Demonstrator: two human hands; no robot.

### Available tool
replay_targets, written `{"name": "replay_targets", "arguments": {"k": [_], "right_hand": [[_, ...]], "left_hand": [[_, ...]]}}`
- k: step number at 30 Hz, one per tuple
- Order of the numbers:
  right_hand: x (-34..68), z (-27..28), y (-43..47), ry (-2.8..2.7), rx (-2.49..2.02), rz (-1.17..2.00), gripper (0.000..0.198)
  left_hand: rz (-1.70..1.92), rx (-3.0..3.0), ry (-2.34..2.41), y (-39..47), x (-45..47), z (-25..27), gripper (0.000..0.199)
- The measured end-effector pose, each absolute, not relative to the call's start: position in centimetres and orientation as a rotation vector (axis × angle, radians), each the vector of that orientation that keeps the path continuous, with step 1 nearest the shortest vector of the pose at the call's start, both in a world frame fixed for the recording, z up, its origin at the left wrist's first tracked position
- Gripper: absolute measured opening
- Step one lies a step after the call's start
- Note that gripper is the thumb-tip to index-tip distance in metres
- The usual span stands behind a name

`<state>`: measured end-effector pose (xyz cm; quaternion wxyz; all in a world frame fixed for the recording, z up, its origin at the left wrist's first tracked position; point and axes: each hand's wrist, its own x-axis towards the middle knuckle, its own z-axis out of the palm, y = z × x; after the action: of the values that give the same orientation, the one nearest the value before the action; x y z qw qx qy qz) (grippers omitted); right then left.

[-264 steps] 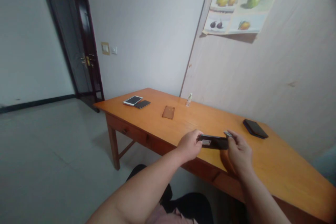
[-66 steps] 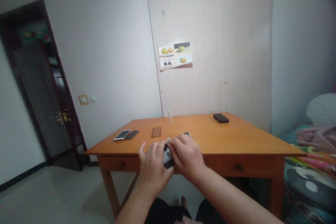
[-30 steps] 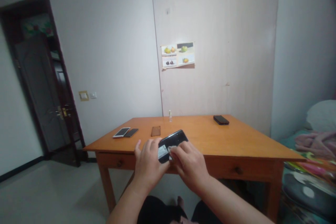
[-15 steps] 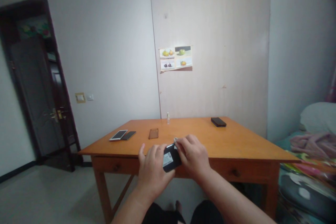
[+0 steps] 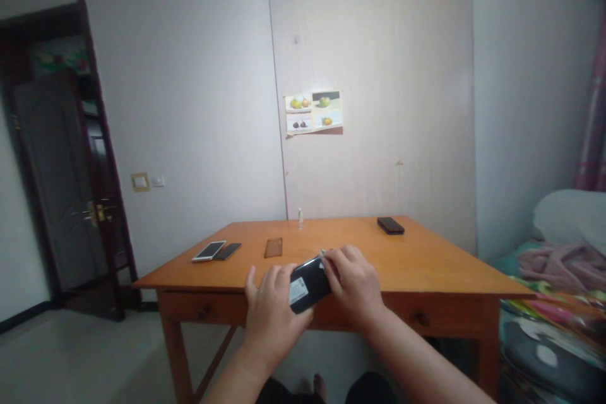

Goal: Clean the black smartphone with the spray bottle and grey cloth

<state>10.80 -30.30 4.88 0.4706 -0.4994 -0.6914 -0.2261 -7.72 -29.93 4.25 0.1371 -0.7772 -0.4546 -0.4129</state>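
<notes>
A black phone [image 5: 316, 284] with a white label on its back is held tilted above the table's front edge. My left hand [image 5: 272, 306] grips its left end, fingers along the top and thumb below. At the phone's upper right end, my right hand [image 5: 353, 278] is closed in a pinch on a small whitish piece, perhaps tissue or cloth [image 5: 322, 253], pressed against the phone. Most of that piece is hidden by the fingers.
On the wooden table [image 5: 331, 233] lie a white tablet-like device [image 5: 209, 251], a dark phone [image 5: 228, 251], a brown phone case [image 5: 273, 247], a small clear bottle [image 5: 300, 219] and a dark wallet-like case [image 5: 391, 225]. A bed with fabrics [image 5: 549, 265] stands at the right.
The camera view has shifted slightly. More of the phone's back shows between my hands, and my right hand has moved a little further from the left one.
</notes>
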Motion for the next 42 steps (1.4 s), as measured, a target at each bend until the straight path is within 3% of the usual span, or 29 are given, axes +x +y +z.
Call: {"name": "replay_targets", "arguments": {"k": [42], "right_hand": [[11.9, 3.6, -30.2, -1.673, -1.253, -0.485, 0.018]], "left_hand": [[-1.129, -2.294, -1.285, -30.1, -6.9, 3.9, 0.053]]}}
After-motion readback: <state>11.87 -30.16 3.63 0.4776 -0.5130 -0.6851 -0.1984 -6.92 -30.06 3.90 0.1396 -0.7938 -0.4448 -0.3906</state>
